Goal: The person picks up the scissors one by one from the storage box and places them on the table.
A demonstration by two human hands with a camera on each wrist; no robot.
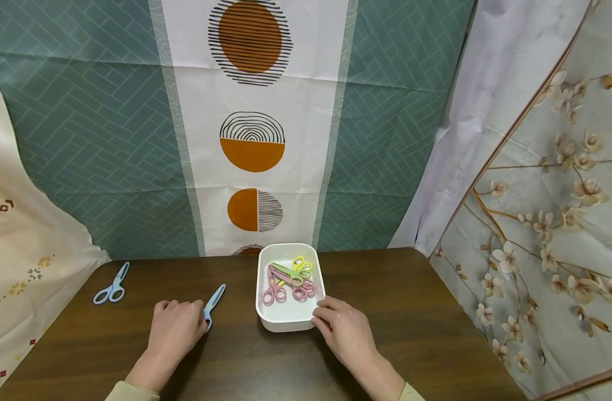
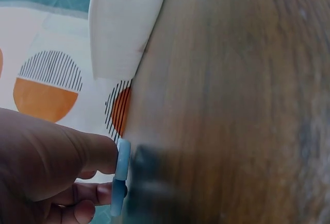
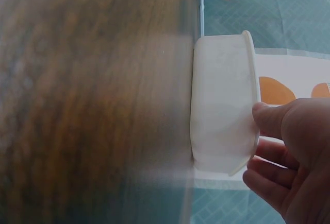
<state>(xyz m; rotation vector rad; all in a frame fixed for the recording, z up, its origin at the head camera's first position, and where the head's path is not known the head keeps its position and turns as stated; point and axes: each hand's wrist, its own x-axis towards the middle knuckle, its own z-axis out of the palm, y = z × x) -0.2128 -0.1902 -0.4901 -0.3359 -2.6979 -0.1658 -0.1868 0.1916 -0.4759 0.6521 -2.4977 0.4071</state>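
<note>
Left of the white plastic bin (image 1: 288, 325), my left hand (image 1: 177, 327) pinches light-blue scissors (image 1: 215, 299) by the handles, down at the tabletop. In the left wrist view, thumb and fingers meet the blue handle loops (image 2: 122, 161); the blades are hard to see there. My right hand (image 1: 347, 333) holds the bin's front right corner, thumb at the rim and fingers round the side, also seen on the bin wall (image 3: 221, 100) in the right wrist view. Inside lie several scissors: pink scissors (image 1: 270, 291), green scissors (image 1: 297, 277) and yellow scissors (image 1: 302, 264), partly overlapping.
Another pair of light-blue scissors (image 1: 112, 288) lies at the far left of the dark wooden table (image 1: 396, 301). A patterned curtain (image 1: 255, 223) hangs along the table's back edge, with floral cloth (image 1: 526, 245) on the right and cream cloth (image 1: 30, 239) on the left.
</note>
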